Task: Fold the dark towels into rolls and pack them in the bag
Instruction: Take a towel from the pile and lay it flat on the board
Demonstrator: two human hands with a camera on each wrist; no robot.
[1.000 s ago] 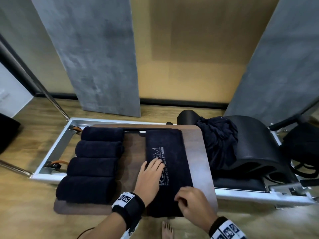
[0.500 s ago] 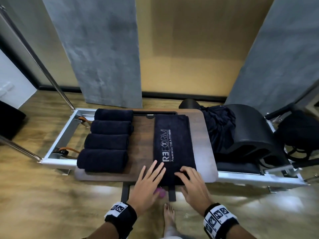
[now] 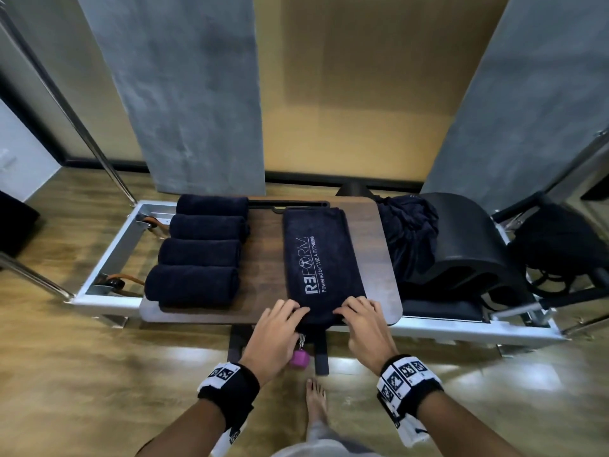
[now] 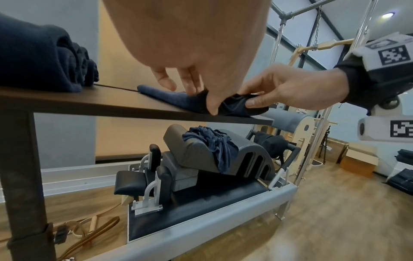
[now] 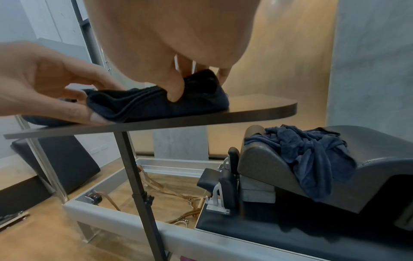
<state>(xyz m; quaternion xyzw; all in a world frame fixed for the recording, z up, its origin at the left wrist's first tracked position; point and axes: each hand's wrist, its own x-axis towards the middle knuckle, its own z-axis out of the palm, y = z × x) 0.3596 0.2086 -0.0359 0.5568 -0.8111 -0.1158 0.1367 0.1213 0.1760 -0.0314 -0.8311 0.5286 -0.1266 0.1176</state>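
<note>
A dark logo towel, folded into a long strip, lies on the wooden table. My left hand and right hand both pinch its near end at the table's front edge. The left wrist view shows my left hand and its thumb curling the towel's end upward. In the right wrist view my right hand grips the same lifted end. Several rolled towels lie in a row on the table's left side.
A heap of loose dark towels lies on the black arc barrel to the right. A black bag sits beyond it. The table stands over a metal reformer frame. A purple object hangs under the table's front edge.
Both hands slid back from lying flat on the towel to its near end, and their fingers now curl round it. The head view pulled back from the table.
</note>
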